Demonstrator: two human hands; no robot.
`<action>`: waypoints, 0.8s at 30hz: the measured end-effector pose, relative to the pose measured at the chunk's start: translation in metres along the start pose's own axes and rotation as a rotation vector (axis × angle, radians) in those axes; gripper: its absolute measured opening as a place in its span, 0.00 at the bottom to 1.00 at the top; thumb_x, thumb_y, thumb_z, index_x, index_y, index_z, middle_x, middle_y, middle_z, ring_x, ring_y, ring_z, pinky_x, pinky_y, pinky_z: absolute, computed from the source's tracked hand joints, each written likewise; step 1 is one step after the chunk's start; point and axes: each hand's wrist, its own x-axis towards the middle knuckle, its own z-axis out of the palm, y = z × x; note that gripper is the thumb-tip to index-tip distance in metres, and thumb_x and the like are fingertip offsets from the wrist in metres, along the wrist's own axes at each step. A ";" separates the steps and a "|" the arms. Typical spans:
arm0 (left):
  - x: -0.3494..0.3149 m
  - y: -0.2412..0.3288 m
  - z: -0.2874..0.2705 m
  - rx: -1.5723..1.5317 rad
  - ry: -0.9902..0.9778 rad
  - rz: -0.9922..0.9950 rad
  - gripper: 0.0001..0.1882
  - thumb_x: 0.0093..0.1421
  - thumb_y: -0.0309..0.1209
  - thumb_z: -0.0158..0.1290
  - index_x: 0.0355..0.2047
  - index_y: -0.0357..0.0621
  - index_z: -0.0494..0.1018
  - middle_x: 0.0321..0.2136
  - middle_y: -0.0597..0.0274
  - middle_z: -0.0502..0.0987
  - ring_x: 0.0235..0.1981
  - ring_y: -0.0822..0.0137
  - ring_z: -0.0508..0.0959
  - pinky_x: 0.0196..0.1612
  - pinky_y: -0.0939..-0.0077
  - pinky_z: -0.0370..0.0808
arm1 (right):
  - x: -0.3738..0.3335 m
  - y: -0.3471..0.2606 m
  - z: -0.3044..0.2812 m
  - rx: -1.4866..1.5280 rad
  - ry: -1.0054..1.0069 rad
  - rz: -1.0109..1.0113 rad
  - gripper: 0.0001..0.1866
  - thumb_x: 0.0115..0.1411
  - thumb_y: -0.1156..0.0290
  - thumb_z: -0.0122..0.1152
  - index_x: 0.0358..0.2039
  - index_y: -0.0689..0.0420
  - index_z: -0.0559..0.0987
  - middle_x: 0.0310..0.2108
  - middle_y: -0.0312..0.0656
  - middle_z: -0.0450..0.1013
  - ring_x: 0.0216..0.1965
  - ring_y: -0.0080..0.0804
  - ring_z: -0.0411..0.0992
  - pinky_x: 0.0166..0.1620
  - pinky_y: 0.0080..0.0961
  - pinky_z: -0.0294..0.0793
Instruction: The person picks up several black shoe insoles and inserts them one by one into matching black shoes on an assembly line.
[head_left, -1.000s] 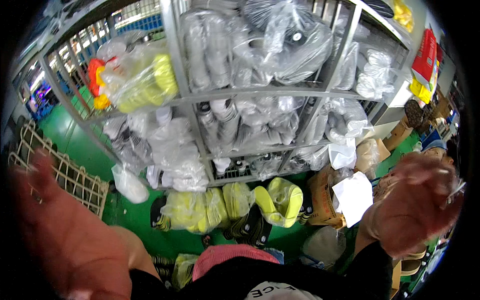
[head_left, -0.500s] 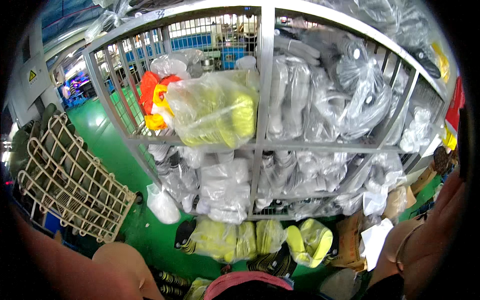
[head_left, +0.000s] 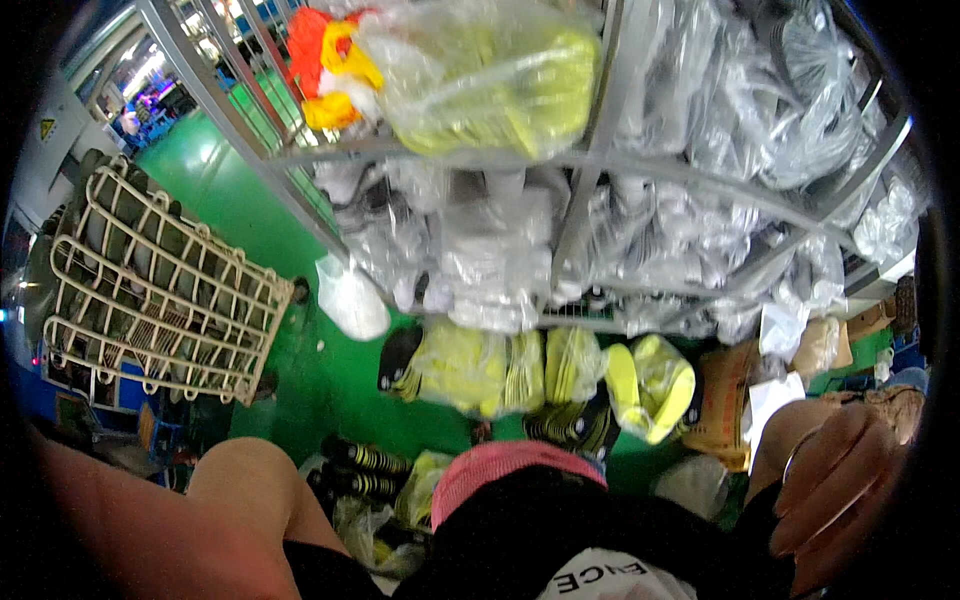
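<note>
Right hand [head_left: 840, 485]: one, by a bent knee; fingers close together, grip can't be told.
Left hand [head_left: 130, 520]: blurred, cut off; state can't be told.
Carton [head_left: 722, 400]: one, before the metal rack [head_left: 583, 195]'s right end, near right hand.
Yellow bundles [head_left: 465, 370]: at least three, floor before rack.
Wire basket [head_left: 175, 290]: one, left of rack.
Rack bags [head_left: 500, 240]: overlapping, uncountable; rack top cut off.

Wire cart [head_left: 268, 340] left of rack [head_left: 585, 195]

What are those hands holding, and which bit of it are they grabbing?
I can't tell for sure. No object shows clearly in the right hand, and the left arm is blurred, with no fingers clearly in sight.
</note>
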 end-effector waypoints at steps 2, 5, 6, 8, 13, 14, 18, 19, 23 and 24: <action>-0.007 -0.023 0.008 -0.060 0.003 -0.002 0.25 0.54 0.52 0.38 0.41 0.43 0.64 0.34 0.51 0.69 0.35 0.58 0.68 0.40 0.66 0.65 | -0.008 0.006 -0.005 -0.101 0.022 -0.001 0.13 0.53 0.65 0.51 0.40 0.48 0.65 0.28 0.35 0.69 0.24 0.33 0.69 0.24 0.25 0.66; -0.007 -0.012 -0.004 0.080 0.012 0.020 0.25 0.54 0.51 0.38 0.41 0.44 0.65 0.34 0.52 0.69 0.35 0.59 0.69 0.39 0.68 0.65 | -0.004 0.000 -0.004 -0.064 0.027 0.096 0.16 0.52 0.64 0.52 0.43 0.47 0.64 0.28 0.35 0.69 0.24 0.33 0.69 0.24 0.26 0.66; -0.014 -0.021 -0.005 0.109 0.032 0.012 0.25 0.54 0.51 0.38 0.41 0.44 0.65 0.33 0.52 0.69 0.35 0.59 0.69 0.39 0.68 0.65 | -0.006 0.002 -0.002 -0.067 0.028 0.158 0.17 0.52 0.64 0.52 0.43 0.47 0.64 0.29 0.36 0.68 0.24 0.33 0.69 0.24 0.27 0.66; -0.028 -0.037 -0.013 0.201 0.098 -0.024 0.24 0.54 0.51 0.38 0.40 0.44 0.65 0.33 0.52 0.70 0.34 0.59 0.69 0.39 0.69 0.66 | -0.010 0.008 0.007 -0.048 0.072 0.185 0.18 0.51 0.61 0.53 0.43 0.49 0.64 0.28 0.36 0.68 0.25 0.32 0.68 0.25 0.26 0.65; -0.133 -0.069 -0.020 0.033 0.260 -0.788 0.20 0.53 0.33 0.50 0.42 0.33 0.60 0.39 0.55 0.66 0.41 0.66 0.66 0.45 0.72 0.62 | -0.031 0.070 -0.011 -0.106 -0.083 0.150 0.19 0.47 0.69 0.55 0.39 0.59 0.63 0.20 0.43 0.69 0.16 0.33 0.67 0.18 0.25 0.65; -0.150 -0.070 -0.009 0.160 0.281 -0.994 0.12 0.56 0.33 0.44 0.37 0.38 0.64 0.35 0.60 0.67 0.36 0.70 0.66 0.41 0.77 0.64 | -0.037 0.081 0.001 -0.227 0.034 0.228 0.19 0.47 0.69 0.54 0.39 0.60 0.62 0.22 0.45 0.68 0.19 0.33 0.68 0.22 0.25 0.67; -0.239 -0.058 -0.001 -0.235 0.447 -1.550 0.12 0.56 0.25 0.45 0.41 0.36 0.63 0.37 0.61 0.67 0.39 0.72 0.67 0.44 0.81 0.63 | -0.046 0.117 0.019 -0.065 0.182 0.486 0.21 0.51 0.69 0.51 0.43 0.63 0.59 0.33 0.53 0.64 0.27 0.32 0.68 0.31 0.25 0.68; -0.241 -0.055 -0.001 -0.339 0.505 -1.627 0.12 0.56 0.25 0.44 0.41 0.36 0.63 0.37 0.61 0.67 0.38 0.73 0.67 0.43 0.81 0.63 | -0.044 0.124 0.022 -0.020 0.225 0.497 0.21 0.52 0.68 0.52 0.43 0.63 0.59 0.33 0.53 0.64 0.26 0.33 0.69 0.31 0.25 0.68; -0.173 -0.052 -0.034 -0.019 0.486 -1.076 0.12 0.54 0.33 0.47 0.34 0.36 0.65 0.29 0.56 0.70 0.31 0.65 0.71 0.37 0.73 0.68 | -0.001 0.126 0.050 -0.045 0.347 0.306 0.12 0.53 0.61 0.47 0.29 0.58 0.66 0.18 0.42 0.65 0.16 0.33 0.66 0.17 0.28 0.65; -0.152 -0.054 -0.043 -0.029 0.500 -0.814 0.13 0.52 0.34 0.48 0.32 0.37 0.65 0.27 0.57 0.69 0.28 0.65 0.71 0.35 0.72 0.69 | 0.006 0.120 0.054 -0.038 0.306 0.244 0.10 0.52 0.62 0.50 0.28 0.56 0.67 0.20 0.40 0.64 0.18 0.31 0.65 0.17 0.27 0.65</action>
